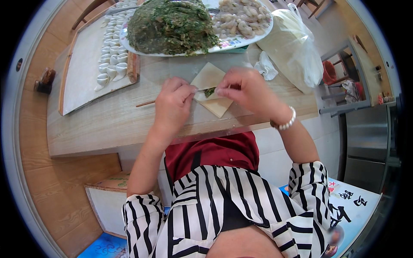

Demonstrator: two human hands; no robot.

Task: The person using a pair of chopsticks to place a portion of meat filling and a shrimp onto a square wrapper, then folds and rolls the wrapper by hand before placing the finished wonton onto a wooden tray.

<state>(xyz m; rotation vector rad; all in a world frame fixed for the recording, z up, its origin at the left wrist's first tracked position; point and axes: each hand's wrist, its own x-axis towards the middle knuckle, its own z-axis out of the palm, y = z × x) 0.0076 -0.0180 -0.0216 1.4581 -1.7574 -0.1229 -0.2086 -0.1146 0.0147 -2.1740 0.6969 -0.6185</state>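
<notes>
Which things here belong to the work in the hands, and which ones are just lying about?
Seem to belong: wrapper, green filling, shrimp, dumplings, tray, perhaps stick.

Seem just lying about: crumpled tissue, cardboard box, perhaps plastic bag.

Desk has a pale wood-grain top. Left of desk: brown wood-grain panels. Right of desk: pale tiled floor, then stainless cabinet; grey-framed stand farther out. Past desk's far left corner: part of a brown wooden chair. Indoor light, fairly even.
</notes>
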